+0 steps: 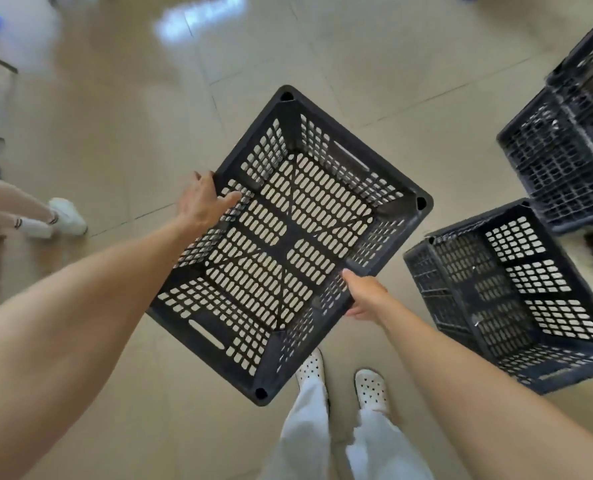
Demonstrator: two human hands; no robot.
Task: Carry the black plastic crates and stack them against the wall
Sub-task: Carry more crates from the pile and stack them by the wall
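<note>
My left grip [203,202] holds one long rim of the black crate [281,244], thumb hooked inside and the fingers hidden beyond the wall. My right grip [366,296] pinches the opposite long rim, thumb on top. The crate hangs above the tiled floor [122,109], ahead of my feet, apart from everything else.

I am holding the bare rims and not the handle slots at the short ends. I judge the crate could twist or slide out of the thin right-hand pinch. Its right corner passes near the tipped crate [516,296] on the floor and could clip it or the stack [572,161] behind. Another person's shoe [68,214] is off to my left.

The crate's mouth faces up at me. Its long axis runs diagonally, from near-left to far-right. No wall shows.
</note>
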